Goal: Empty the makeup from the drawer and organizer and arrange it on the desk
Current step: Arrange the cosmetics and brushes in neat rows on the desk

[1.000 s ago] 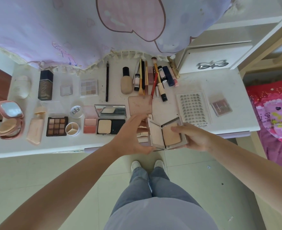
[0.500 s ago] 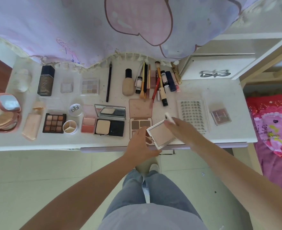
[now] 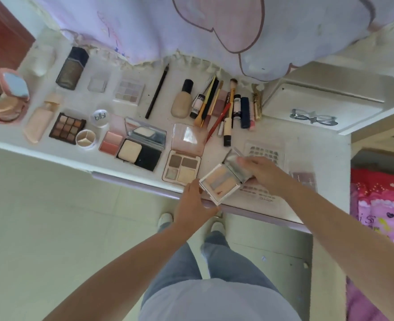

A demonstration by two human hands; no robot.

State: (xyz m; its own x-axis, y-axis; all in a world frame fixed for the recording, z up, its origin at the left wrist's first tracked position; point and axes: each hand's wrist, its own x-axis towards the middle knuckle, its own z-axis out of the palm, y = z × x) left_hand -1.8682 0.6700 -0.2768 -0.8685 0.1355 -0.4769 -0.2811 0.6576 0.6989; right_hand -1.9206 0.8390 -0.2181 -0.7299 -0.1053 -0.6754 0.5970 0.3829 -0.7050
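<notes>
Both hands grip a white compact [image 3: 221, 185] (lid raised) above the desk [image 3: 307, 144] edge: left hand [image 3: 194, 205] the base, right hand [image 3: 264, 173] the lid.

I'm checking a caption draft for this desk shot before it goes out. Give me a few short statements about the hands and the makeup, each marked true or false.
1. Both hands are on the white compact. True: the left hand holds its near corner and the right hand grips its lid.
2. The white compact is closed. False: its lid stands up and the pans show.
3. The black pencil lies among the brushes. False: it lies alone, left of the beige foundation bottle.
4. The nine-pan brown palette lies open on the desk. True.
5. The right hand holds a brush. False: it holds only the compact's lid.
</notes>
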